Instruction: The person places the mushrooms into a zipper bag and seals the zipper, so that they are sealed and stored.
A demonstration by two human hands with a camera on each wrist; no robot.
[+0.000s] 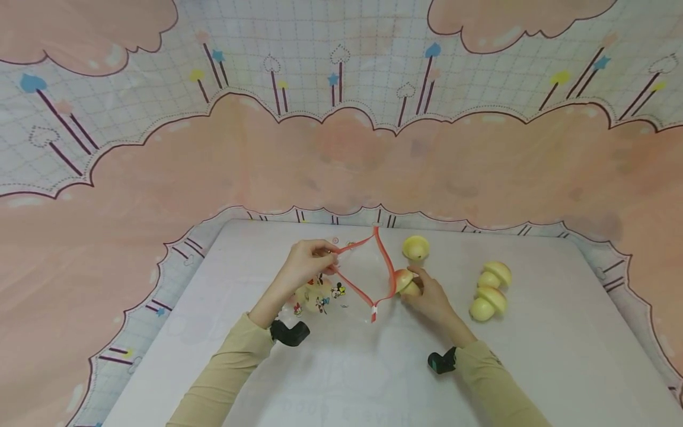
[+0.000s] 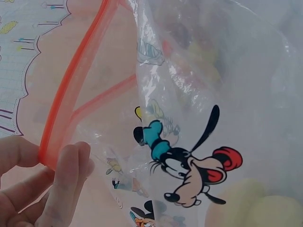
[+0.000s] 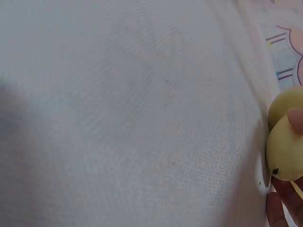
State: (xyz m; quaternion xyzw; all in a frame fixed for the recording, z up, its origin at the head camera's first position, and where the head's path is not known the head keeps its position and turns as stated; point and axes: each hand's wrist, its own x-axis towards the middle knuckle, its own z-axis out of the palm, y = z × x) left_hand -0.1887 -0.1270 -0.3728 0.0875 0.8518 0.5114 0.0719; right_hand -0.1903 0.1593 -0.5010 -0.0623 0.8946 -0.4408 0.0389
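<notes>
My left hand (image 1: 309, 261) pinches the red zip rim of a clear zip bag (image 1: 337, 290) printed with cartoon figures. The bag's mouth is spread wide, facing right, and pale yellow rounded pieces (image 2: 274, 210) show through its film. At that mouth my right hand (image 1: 431, 296) grips a yellow mushroom-shaped piece (image 1: 407, 283) with a reddish tinge. Its pale round side and small dark tip appear at the edge of the right wrist view, under the thumb (image 3: 297, 120). Part of the held piece lies behind the red rim and the fingers.
Another yellow piece (image 1: 416, 248) lies just beyond my right hand. Further right, two mushroom-shaped pieces (image 1: 488, 292) lie in line on the white-covered table (image 1: 565, 344). A printed cloth (image 1: 341, 160) with clouds rises behind the table's far edge. Black wrist cameras (image 1: 441, 360) sit below the hands.
</notes>
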